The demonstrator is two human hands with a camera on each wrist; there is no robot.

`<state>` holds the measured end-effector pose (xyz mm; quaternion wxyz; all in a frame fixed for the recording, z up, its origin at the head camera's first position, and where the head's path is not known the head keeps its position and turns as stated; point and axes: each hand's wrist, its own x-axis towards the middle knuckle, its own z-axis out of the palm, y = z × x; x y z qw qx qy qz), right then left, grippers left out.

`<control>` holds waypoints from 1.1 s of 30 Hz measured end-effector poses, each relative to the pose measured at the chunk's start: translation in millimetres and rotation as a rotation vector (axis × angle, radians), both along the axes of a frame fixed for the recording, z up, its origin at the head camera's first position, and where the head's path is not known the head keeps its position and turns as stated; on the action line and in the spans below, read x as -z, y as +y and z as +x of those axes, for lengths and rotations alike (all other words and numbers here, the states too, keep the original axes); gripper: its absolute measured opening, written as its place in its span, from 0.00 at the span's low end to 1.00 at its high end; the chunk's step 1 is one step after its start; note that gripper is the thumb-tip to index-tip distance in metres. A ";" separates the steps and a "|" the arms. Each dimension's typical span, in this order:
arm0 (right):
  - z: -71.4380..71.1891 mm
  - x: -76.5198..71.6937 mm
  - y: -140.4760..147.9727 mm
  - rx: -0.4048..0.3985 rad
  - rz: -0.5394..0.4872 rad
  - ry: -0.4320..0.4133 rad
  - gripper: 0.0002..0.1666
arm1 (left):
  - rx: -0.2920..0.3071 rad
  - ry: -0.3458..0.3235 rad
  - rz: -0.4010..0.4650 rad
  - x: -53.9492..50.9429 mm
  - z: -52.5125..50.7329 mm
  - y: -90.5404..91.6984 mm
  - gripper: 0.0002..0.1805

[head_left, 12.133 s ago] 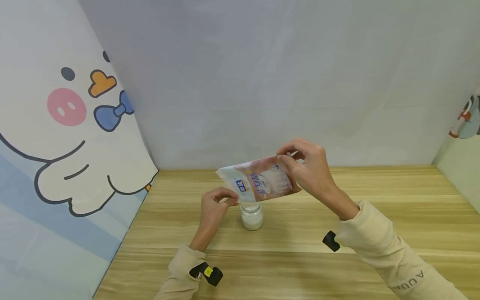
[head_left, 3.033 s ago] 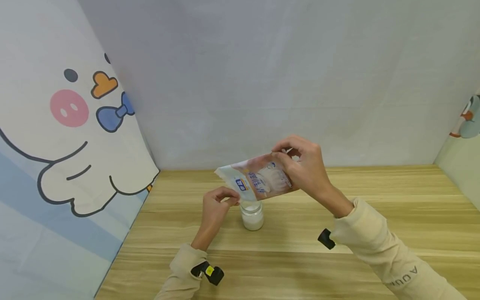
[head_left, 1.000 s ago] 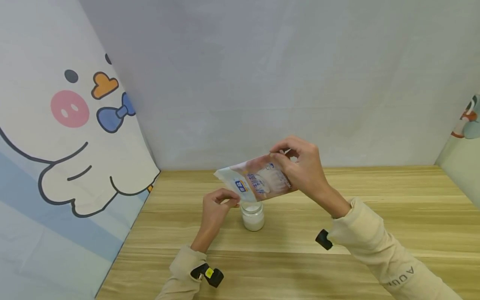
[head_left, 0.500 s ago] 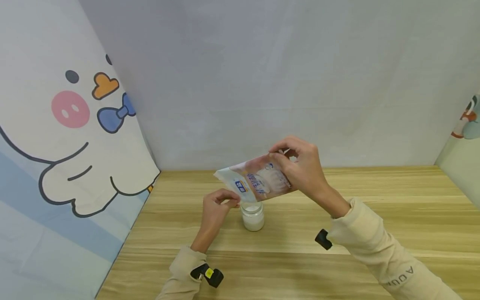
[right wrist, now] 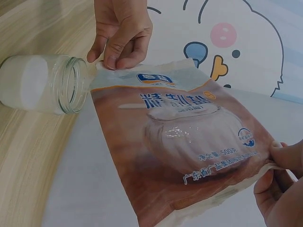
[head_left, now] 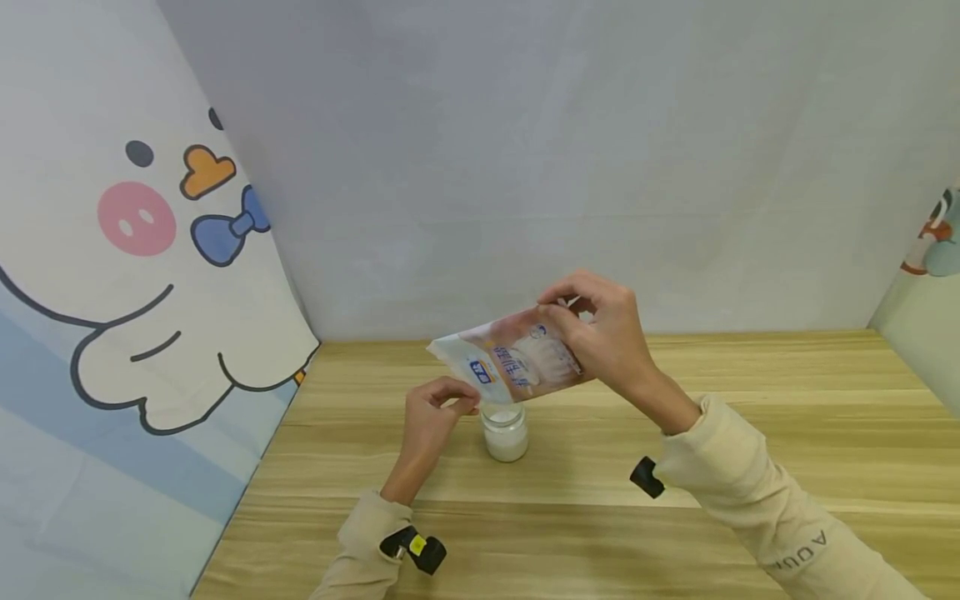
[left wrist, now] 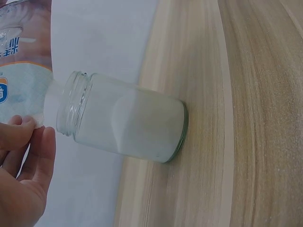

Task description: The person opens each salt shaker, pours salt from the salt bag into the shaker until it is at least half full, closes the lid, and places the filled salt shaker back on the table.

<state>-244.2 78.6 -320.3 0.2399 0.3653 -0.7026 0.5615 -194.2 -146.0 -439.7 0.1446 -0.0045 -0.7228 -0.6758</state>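
Note:
A salt bag [head_left: 517, 358] with brown and pale blue print hangs tilted over an open glass jar [head_left: 506, 435], its torn end low and to the left. My left hand [head_left: 432, 421] pinches the bag's lower corner just beside the jar mouth. At the raised end, my right hand [head_left: 603, 329] grips the bag's opposite edge between thumb and fingers. White salt [left wrist: 147, 125] fills a good part of the jar, heaped in a slope. In the left wrist view a whitish stream [left wrist: 53, 97] runs from the bag's corner to the jar's mouth. The jar stands upright.
The jar stands on a wood-grain table [head_left: 585, 533]. A pale grey cloth wall [head_left: 570, 167] rises behind it. To the left hangs a cloth printed with a cartoon figure [head_left: 135, 333].
Compared with the oldest frame, my right hand and the bag's raised end have shifted slightly left. My left hand and the jar hold their places. Hardly anything differs over the last second.

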 end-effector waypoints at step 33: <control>1.2 -1.0 -5.7 -0.004 -0.019 0.016 0.05 | 0.001 0.012 0.005 1.5 0.5 -4.1 0.05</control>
